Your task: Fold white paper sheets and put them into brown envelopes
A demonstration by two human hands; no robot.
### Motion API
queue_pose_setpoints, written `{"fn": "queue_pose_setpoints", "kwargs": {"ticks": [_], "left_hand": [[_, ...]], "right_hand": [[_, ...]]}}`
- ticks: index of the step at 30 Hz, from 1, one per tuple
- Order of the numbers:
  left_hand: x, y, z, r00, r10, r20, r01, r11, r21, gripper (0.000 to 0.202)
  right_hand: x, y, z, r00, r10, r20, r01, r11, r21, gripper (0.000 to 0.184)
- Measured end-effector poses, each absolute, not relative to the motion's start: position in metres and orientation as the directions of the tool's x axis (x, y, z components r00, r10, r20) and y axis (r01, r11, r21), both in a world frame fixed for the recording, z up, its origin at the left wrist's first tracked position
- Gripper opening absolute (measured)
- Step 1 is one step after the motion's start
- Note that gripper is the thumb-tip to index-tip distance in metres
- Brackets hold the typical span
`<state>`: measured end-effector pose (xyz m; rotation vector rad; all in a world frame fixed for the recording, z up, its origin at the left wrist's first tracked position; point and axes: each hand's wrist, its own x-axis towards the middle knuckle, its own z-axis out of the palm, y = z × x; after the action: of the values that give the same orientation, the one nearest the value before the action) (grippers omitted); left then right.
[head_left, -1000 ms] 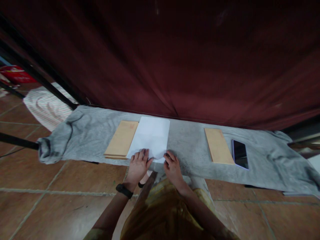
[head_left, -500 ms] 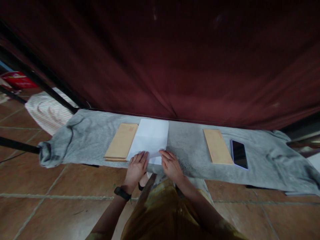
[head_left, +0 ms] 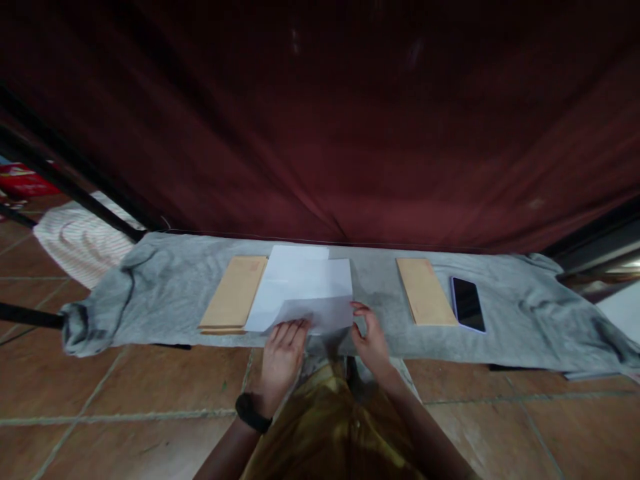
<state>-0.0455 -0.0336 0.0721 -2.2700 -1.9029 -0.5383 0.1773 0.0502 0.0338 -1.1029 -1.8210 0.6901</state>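
Observation:
A white sheet of paper point(head_left: 325, 287) lies partly over a white paper stack or sheet point(head_left: 280, 267), shifted to the right of it. Its near part is lifted and shaded, curving up toward me. My left hand point(head_left: 284, 357), with a dark band on the wrist, grips the near edge with its fingers on top. At the near right corner, my right hand point(head_left: 370, 340) takes the sheet's edge between thumb and fingers. Several brown envelopes point(head_left: 235, 290) are stacked just left of the paper. Another pile of brown envelopes point(head_left: 427, 293) lies to the right.
A phone point(head_left: 467, 305) with a purple edge rests right of the envelopes. Grey cloth point(head_left: 160, 287) covers the narrow bench. Behind it hangs a dark red curtain point(head_left: 320, 167). Dark metal bars point(head_left: 30, 313) and a striped cloth point(head_left: 85, 233) stand at the left.
The top sheet has slid right, off the white paper beneath, and its near part has risen. My right hand has moved right with its edge; the view has shifted slightly.

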Motion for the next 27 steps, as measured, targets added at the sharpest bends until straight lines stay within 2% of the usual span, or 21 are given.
{"fn": "queue_pose_setpoints", "kwargs": {"ticks": [2, 4, 11, 15, 20, 23, 27], "left_hand": [[-0.022, -0.039, 0.070, 0.198, 0.912, 0.359, 0.957, -0.259, 0.130, 0.042], [0.002, -0.044, 0.065, 0.266, 0.895, 0.358, 0.934, -0.331, 0.133, 0.047], [0.054, -0.057, 0.051, 0.389, 0.880, 0.273, 0.884, -0.440, 0.158, 0.053], [0.039, -0.056, 0.050, 0.288, 0.917, 0.275, 0.909, -0.352, 0.224, 0.054], [-0.005, -0.047, 0.041, 0.106, 0.952, 0.286, 0.885, -0.221, 0.409, 0.067], [-0.021, -0.035, 0.034, 0.061, 0.959, 0.277, 0.825, -0.205, 0.527, 0.064], [-0.024, -0.012, 0.025, 0.068, 0.957, 0.281, 0.742, -0.237, 0.627, 0.057]], "right_hand": [[0.200, 0.053, 0.028, -0.228, 0.905, 0.360, 0.422, 0.425, -0.801, 0.051], [0.223, 0.055, 0.022, -0.266, 0.903, 0.338, 0.433, 0.425, -0.795, 0.054], [0.281, 0.048, 0.004, -0.165, 0.944, 0.286, 0.360, 0.327, -0.874, 0.031], [0.295, 0.037, -0.004, -0.066, 0.972, 0.228, 0.343, 0.236, -0.909, 0.025], [0.301, 0.031, -0.007, -0.002, 0.982, 0.190, 0.322, 0.181, -0.929, 0.025], [0.300, 0.031, -0.004, -0.021, 0.986, 0.164, 0.282, 0.163, -0.946, 0.026], [0.298, 0.030, 0.002, -0.055, 0.988, 0.141, 0.267, 0.151, -0.952, 0.027]]}}
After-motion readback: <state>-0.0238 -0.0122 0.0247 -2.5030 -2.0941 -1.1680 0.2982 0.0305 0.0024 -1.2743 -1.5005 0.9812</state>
